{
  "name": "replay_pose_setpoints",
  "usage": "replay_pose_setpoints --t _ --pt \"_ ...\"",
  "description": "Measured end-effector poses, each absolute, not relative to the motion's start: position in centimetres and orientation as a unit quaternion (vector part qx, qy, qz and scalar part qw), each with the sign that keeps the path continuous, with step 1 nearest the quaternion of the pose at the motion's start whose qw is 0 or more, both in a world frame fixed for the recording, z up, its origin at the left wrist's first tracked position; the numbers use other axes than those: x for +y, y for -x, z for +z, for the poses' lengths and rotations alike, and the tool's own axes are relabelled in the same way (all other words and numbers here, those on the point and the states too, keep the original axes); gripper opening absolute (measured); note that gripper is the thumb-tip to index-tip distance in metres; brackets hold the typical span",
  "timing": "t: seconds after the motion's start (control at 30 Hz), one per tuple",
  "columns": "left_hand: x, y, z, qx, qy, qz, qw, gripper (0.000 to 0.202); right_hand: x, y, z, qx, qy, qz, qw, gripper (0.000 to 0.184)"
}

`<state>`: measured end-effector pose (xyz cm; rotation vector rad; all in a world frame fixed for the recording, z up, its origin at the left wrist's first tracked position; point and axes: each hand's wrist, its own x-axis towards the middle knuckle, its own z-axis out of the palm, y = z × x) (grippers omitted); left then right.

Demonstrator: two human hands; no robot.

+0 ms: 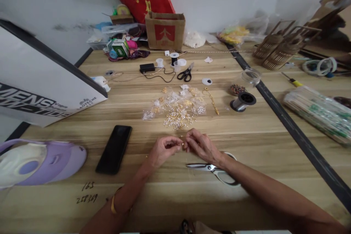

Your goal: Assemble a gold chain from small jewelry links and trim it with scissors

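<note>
My left hand [163, 150] and my right hand [201, 145] meet fingertip to fingertip just above the wooden table [246, 142]. Both pinch tiny gold pieces between thumb and fingers; the pieces are too small to name. Just beyond the fingers lies a heap of small gold and silver beads and findings [177, 117], some in clear bags [175, 98]. A short gold chain [212, 100] lies to the right of the heap. White-handled scissors [216, 171] lie under my right wrist.
A black phone [114, 148] lies to the left, a purple cap [41, 162] further left. A wire spool [242, 101], a bead jar [246, 80], black scissors [185, 74], a cardboard box [165, 31] and a white sign board [41, 80] stand beyond. A black strip [290, 128] crosses the table at right.
</note>
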<state>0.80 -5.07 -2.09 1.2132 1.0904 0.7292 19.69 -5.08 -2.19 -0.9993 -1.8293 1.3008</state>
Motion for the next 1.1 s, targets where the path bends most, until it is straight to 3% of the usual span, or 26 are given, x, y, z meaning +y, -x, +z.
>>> replay_pose_setpoints --t 0.3,0.9,1.1 --pt "-5.35 -1.1 -1.67 0.515 -0.54 0.328 0.579 0.013 -5.2 -19.8 -2.1 -0.687 0.393 0.51 0.336 0.018" --pt "-5.09 -0.92 -1.78 0.47 -0.543 0.298 0.628 0.026 -5.02 -20.04 -2.0 -0.697 0.385 0.508 0.329 0.015" --pt "-5.37 -1.02 -1.86 0.487 -0.615 0.283 0.552 0.027 -5.09 -20.09 -2.01 -0.711 0.381 0.49 0.329 0.016"
